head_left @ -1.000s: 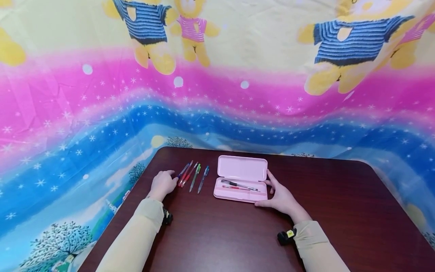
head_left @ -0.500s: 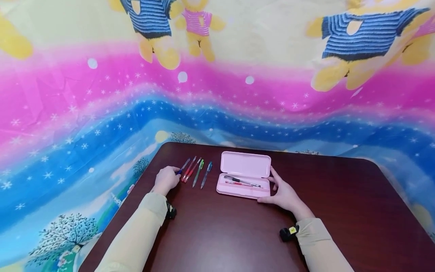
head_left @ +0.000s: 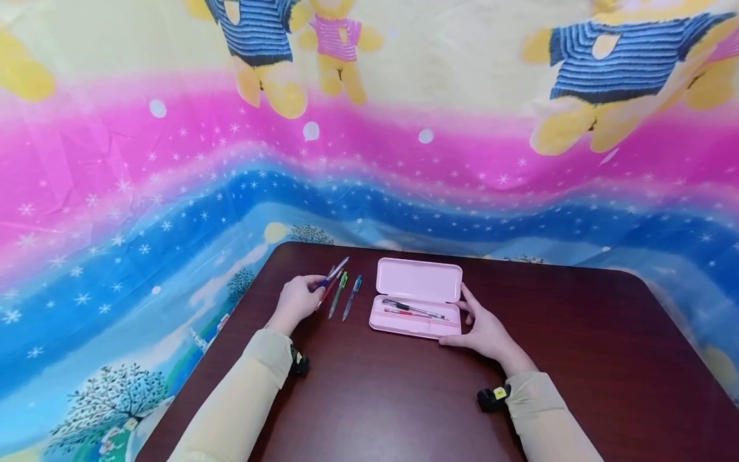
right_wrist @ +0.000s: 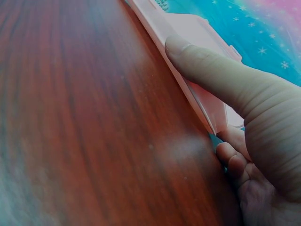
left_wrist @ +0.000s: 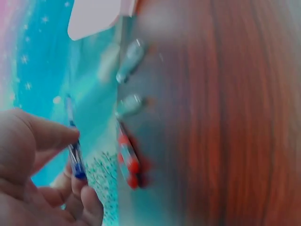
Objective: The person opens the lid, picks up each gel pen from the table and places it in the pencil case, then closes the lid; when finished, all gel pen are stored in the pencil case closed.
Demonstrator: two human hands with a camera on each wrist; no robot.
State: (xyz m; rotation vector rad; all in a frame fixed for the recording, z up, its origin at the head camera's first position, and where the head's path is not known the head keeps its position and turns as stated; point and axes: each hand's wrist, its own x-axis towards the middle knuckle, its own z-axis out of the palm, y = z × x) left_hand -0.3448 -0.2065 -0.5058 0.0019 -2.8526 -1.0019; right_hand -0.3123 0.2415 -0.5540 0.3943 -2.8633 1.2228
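Pen in blue (left_wrist: pixel 76 157) is pinched between thumb and fingers of the left hand (head_left: pixel 296 298), pretty much tilted. Red pens (left_wrist: pixel 134 165) sit just past those fingertips, then a green pen (head_left: pixel 338 295) and a teal pen (head_left: pixel 351 299) a bit right of that hand. Farther right there's the open pink case (head_left: pixel 418 280), black pen (head_left: pixel 394 303) and red pen (head_left: pixel 399 312) inside, its right end gripped by the right hand (head_left: pixel 489 332), thumb on the front edge.
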